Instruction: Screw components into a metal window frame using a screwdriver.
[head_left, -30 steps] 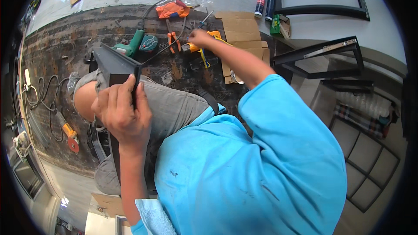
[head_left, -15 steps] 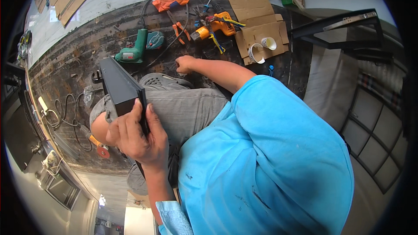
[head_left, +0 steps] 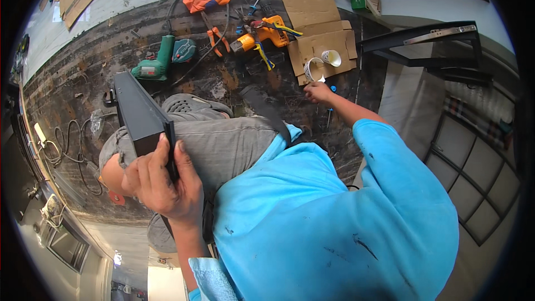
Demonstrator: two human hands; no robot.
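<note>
My left hand [head_left: 167, 184] grips the near end of a black metal frame piece [head_left: 142, 114], with fingers and thumb around its end. The piece is tilted up over my bent knee [head_left: 189, 136], and a dark hook-like part sticks out from its far left side. To the right, my right hand [head_left: 319, 93] is low over the dark board, with its fingers curled together. Whatever those fingers may hold is hidden. Just beyond them two white paper cups, a nearer cup [head_left: 313, 70] and a farther cup [head_left: 332, 58], sit on flattened cardboard [head_left: 329, 32]. A small blue thing [head_left: 333, 88] lies beside that hand.
On the dark board [head_left: 72, 86] lie a green drill [head_left: 157, 64], orange-handled pliers [head_left: 216, 36], a yellow-orange power tool [head_left: 273, 29], yellow-blue-handled pliers [head_left: 263, 56] and a loose cable [head_left: 83, 134]. A red disc [head_left: 116, 198] lies left of my left hand. Black frames [head_left: 429, 42] stand at right.
My right hand has moved right, from beside my shoe to near the paper cups. My left hand still holds the black frame piece. The whole view has shifted slightly.
</note>
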